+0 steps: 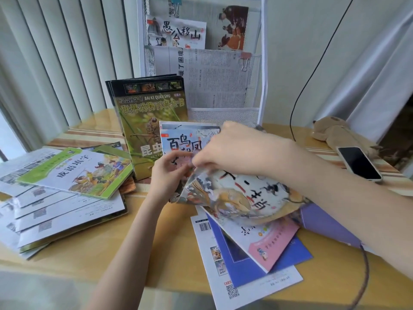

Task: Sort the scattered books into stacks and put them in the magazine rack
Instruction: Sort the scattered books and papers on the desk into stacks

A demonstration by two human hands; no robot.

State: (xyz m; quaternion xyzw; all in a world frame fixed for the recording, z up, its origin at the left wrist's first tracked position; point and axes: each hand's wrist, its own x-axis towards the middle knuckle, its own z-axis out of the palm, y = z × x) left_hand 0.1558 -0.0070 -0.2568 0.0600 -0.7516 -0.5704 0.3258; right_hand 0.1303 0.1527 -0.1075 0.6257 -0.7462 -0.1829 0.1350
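At the table's middle, my left hand (pixel 166 175) holds a small upright stack of thin picture books (pixel 178 142) by its lower left edge. My right hand (pixel 232 148) pinches the corner of another picture book (pixel 241 198), which is lifted and curling off a loose pile (pixel 252 253) of pink, blue and white books. Behind them a stack of dark insect encyclopedias (pixel 143 121) stands upright. The white mesh magazine rack (pixel 223 115) at the back holds one picture book and clipped newspapers. A fanned pile with a green book (pixel 76 173) on top lies at the left.
A phone (pixel 358 164) lies at the right by a brown plush toy (pixel 333 133). A black cable hangs behind the rack's right side, another runs off the table's right front. A purple folder (pixel 324 222) lies under my right forearm. Vertical blinds stand at the left.
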